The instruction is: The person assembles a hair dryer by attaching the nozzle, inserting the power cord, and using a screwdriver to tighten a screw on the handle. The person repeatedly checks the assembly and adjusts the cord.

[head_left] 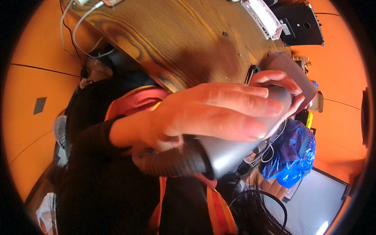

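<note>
A smooth grey rounded object [231,154] with a dark rim at its near end is between my hands; its exact kind does not show. My left hand [207,111] reaches in from the left and lies over its top, fingers long and close together, slightly smeared by motion. Behind its far end, the bent fingers of my right hand [276,81] curl round it; the palm is hidden. A black ribbed part [176,160] adjoins the near end, and I cannot tell whether it belongs to the object or a sleeve.
A wood-grain table [176,35] spans the top. On its far right are a white device [263,18], a black panel [299,25] and a dark flat case [293,74]. A blue plastic bag [293,152] and white cables [266,154] lie at right. Another cable [76,33] hangs at upper left.
</note>
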